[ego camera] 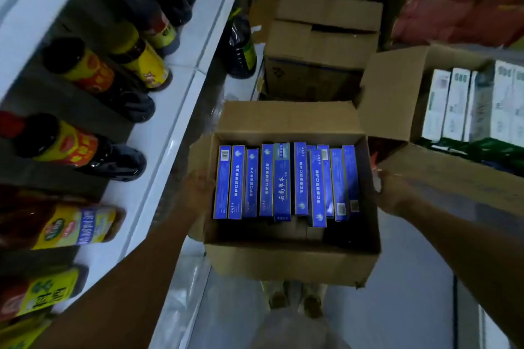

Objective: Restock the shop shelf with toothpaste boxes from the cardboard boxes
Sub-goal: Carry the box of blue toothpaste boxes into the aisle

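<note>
The open cardboard box (283,261) is held up beside the shelf (158,133). The left hand (198,187) grips its left wall and the right hand (394,193) grips its right. Blue toothpaste boxes (280,181) stand in a row between the hands, with their long sides pointing away from the person.

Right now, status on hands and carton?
On open carton, sides gripped by left hand and right hand. Inside, blue toothpaste boxes in a row. Ahead, stacked cartons crowd aisle.
</note>
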A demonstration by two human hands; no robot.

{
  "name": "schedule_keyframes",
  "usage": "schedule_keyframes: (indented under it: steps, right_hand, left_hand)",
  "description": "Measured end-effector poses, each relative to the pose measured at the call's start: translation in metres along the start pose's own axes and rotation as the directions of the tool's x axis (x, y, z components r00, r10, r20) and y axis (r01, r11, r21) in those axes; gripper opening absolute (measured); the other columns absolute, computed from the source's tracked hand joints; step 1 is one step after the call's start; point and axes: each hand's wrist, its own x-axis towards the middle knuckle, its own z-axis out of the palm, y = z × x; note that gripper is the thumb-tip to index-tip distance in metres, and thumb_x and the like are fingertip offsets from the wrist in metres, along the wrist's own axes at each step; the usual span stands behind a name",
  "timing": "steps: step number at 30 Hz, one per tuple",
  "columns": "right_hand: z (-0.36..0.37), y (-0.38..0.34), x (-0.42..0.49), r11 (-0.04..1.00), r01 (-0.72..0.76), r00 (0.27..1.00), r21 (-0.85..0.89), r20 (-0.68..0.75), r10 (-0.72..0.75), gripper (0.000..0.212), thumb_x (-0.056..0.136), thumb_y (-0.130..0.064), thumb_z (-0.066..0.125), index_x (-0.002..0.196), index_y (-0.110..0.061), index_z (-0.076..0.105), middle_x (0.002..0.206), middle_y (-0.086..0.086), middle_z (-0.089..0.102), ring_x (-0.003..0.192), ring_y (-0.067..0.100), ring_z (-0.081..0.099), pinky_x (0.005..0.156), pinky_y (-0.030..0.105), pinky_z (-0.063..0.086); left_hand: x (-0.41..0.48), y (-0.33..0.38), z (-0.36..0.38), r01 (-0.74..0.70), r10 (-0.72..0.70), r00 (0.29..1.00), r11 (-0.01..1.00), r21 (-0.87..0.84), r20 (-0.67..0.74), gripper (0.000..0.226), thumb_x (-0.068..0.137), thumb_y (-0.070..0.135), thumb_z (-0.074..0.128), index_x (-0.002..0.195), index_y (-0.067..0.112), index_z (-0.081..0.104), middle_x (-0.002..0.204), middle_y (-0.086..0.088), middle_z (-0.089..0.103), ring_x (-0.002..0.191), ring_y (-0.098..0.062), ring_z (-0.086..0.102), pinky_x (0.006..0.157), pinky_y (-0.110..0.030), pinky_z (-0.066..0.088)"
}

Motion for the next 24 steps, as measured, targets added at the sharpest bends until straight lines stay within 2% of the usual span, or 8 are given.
schedule_keyframes:
  steps: [1, 3, 5, 10, 15, 17, 20, 24]
  right_hand:
    - [0.010, 0.008, 0.013, 0.998, -0.044, 0.999, 0.048, -0.008, 0.044, 0.040, 0.085, -0.022, 0.063, 0.117, 0.001, 0.057, 0.107, 0.023, 0.064, 0.101, 0.038, 0.062, 0.084, 0.044, 0.052]
    - [0.023, 0.015, 0.029, 0.982, -0.166, 0.986, 0.096, 0.018, 0.165, 0.048, 0.088, -0.031, 0.060, 0.122, 0.003, 0.054, 0.113, 0.025, 0.063, 0.102, 0.038, 0.061, 0.086, 0.046, 0.051]
    - [0.037, 0.021, 0.045, 0.963, -0.242, 0.970, 0.117, 0.050, 0.238, 0.047, 0.092, -0.034, 0.055, 0.119, 0.005, 0.054, 0.112, 0.027, 0.062, 0.101, 0.040, 0.061, 0.087, 0.049, 0.051]
    - [0.061, 0.031, 0.077, 0.946, -0.251, 0.966, 0.206, -0.003, 0.257, 0.030, 0.091, -0.018, 0.058, 0.105, 0.009, 0.062, 0.101, 0.029, 0.065, 0.095, 0.044, 0.062, 0.085, 0.053, 0.050]
    - [0.052, 0.034, 0.074, 0.985, -0.172, 0.985, -0.006, -0.014, 0.172, 0.041, 0.089, -0.047, 0.052, 0.106, -0.013, 0.066, 0.100, 0.018, 0.068, 0.095, 0.037, 0.063, 0.081, 0.046, 0.053]
    - [0.045, 0.028, 0.066, 0.982, -0.185, 0.982, -0.046, -0.052, 0.182, 0.046, 0.085, -0.056, 0.050, 0.111, -0.022, 0.065, 0.106, 0.014, 0.068, 0.100, 0.034, 0.062, 0.083, 0.043, 0.052]
    - [0.035, 0.019, 0.059, 0.970, -0.238, 0.969, -0.044, -0.075, 0.235, 0.037, 0.089, -0.050, 0.055, 0.109, -0.021, 0.067, 0.105, 0.014, 0.068, 0.100, 0.033, 0.062, 0.079, 0.037, 0.049]
    - [0.019, 0.016, 0.052, 0.973, -0.229, 0.969, 0.021, -0.084, 0.230, 0.032, 0.086, -0.043, 0.062, 0.102, -0.017, 0.070, 0.094, 0.014, 0.067, 0.093, 0.034, 0.064, 0.072, 0.032, 0.046]
  left_hand:
    - [0.009, -0.008, 0.002, -0.015, 0.017, 0.999, 0.999, 0.043, -0.042, 0.027, 0.100, 0.002, 0.043, 0.075, 0.001, 0.052, 0.067, -0.007, 0.059, 0.062, -0.003, 0.064, 0.059, -0.014, 0.045]
    - [0.027, -0.025, 0.004, -0.030, 0.051, 0.994, 0.977, 0.211, -0.094, 0.024, 0.100, 0.017, 0.049, 0.097, -0.005, 0.059, 0.087, -0.015, 0.062, 0.082, -0.022, 0.064, 0.071, -0.029, 0.045]
    - [0.042, -0.035, 0.008, 0.029, -0.001, 0.996, 0.945, 0.327, -0.084, 0.031, 0.100, 0.023, 0.048, 0.108, -0.005, 0.059, 0.095, -0.015, 0.061, 0.088, -0.026, 0.057, 0.077, -0.032, 0.039]
    - [0.076, -0.051, 0.014, -0.052, 0.017, 0.998, 0.719, 0.693, 0.058, 0.026, 0.096, 0.014, 0.051, 0.099, -0.009, 0.063, 0.105, -0.027, 0.065, 0.100, -0.041, 0.061, 0.083, -0.039, 0.046]
    - [0.096, -0.049, 0.015, -0.074, 0.064, 0.997, 0.571, 0.817, 0.045, 0.036, 0.095, 0.034, 0.048, 0.098, 0.004, 0.068, 0.103, -0.019, 0.067, 0.096, -0.039, 0.064, 0.077, -0.038, 0.050]
    - [0.092, -0.046, 0.014, -0.045, 0.072, 0.997, 0.570, 0.820, 0.004, 0.035, 0.095, 0.040, 0.049, 0.089, 0.012, 0.069, 0.092, -0.014, 0.067, 0.090, -0.036, 0.065, 0.071, -0.034, 0.047]
    - [0.088, -0.042, 0.010, -0.077, 0.118, 0.993, 0.662, 0.745, -0.003, 0.038, 0.093, 0.036, 0.057, 0.060, 0.017, 0.058, 0.062, -0.005, 0.058, 0.072, -0.031, 0.065, 0.061, -0.028, 0.041]
    - [0.084, -0.037, 0.004, -0.132, 0.165, 0.986, 0.783, 0.608, 0.001, 0.039, 0.089, 0.024, 0.066, 0.054, 0.009, 0.059, 0.048, -0.002, 0.052, 0.048, -0.018, 0.052, 0.049, -0.021, 0.035]
